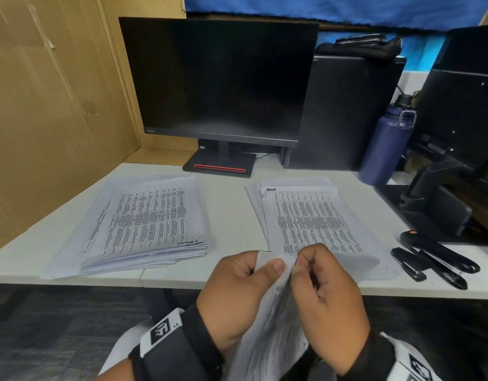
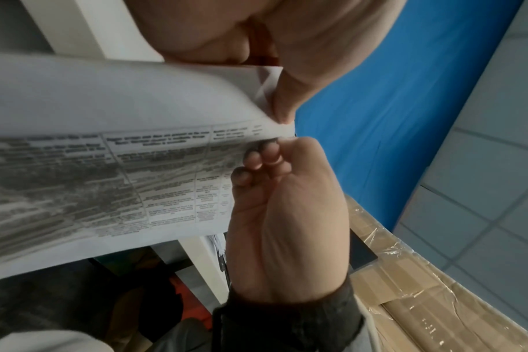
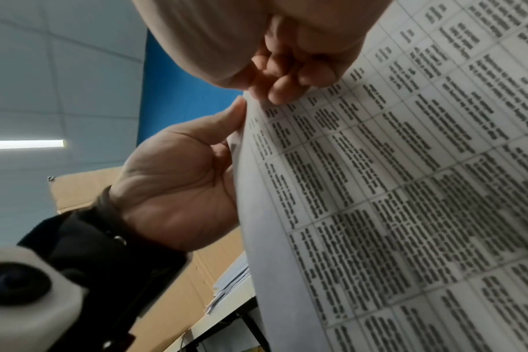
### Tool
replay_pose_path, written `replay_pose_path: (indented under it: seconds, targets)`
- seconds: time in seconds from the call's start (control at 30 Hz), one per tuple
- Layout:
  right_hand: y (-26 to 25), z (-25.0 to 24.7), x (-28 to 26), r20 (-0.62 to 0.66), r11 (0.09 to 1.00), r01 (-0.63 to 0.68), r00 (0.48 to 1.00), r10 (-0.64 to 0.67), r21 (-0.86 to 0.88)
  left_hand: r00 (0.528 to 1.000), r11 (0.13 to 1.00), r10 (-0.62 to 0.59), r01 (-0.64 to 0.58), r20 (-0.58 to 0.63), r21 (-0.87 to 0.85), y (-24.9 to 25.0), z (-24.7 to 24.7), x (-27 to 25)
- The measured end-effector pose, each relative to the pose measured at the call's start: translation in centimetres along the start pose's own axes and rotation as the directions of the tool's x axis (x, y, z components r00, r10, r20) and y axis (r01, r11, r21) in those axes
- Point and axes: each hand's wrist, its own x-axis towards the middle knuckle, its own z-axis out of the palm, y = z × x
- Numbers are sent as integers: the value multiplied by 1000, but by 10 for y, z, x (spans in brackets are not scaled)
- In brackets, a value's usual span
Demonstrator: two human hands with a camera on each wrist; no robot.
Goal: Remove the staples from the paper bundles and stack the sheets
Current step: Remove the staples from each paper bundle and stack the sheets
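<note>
My left hand (image 1: 234,292) pinches the top corner of a stapled paper bundle (image 1: 273,339), thumb laid flat across the folded-back corner and the fingers behind it. My right hand (image 1: 328,301) is curled in on the same corner, its fingertips (image 3: 282,91) picking at the edge of the printed sheet right beside my left thumb; whether a staple sits under them I cannot tell. The bundle hangs from that corner down toward my lap, in front of the near edge of the white desk (image 1: 229,215), its table of text facing right. On the desk, far left of my hands, lies a thick stack of sheets (image 1: 144,229), slightly fanned at its near edge. To the right, just beyond my knuckles, lies a second pile of papers (image 1: 309,215), its near end hidden behind my hands. Further right, near the desk's edge, a black stapler (image 1: 408,264) and a black staple remover (image 1: 441,257) lie side by side. At the far side stand a dark monitor (image 1: 221,78), a computer tower (image 1: 344,111) and a blue water bottle (image 1: 386,147).
</note>
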Motion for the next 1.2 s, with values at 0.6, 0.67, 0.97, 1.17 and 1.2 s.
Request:
replay_pose_path:
  seconds: [0.6,0.67,0.97,1.17,1.2]
  targets:
    - [-11,9,16,271,334,-594,704,657,732,980,904,185,-201,79,378,-3,5,7]
    - [-12,6,17,377,223,-620,683,625,752,985,922,161,-172,62,346,-1,1,8]
    - [-21,4,14,493,-28,-573,676,547,819,954,851,286,-298,94,432,2,2,-1]
    - [-19,-3,14,481,230,-619,751,453,751,909,763,408,-390,86,516,14,-2,-3]
    - [-18,-6,16,437,391,-601,788,434,697,915,775,397,-375,69,509,18,-5,-2]
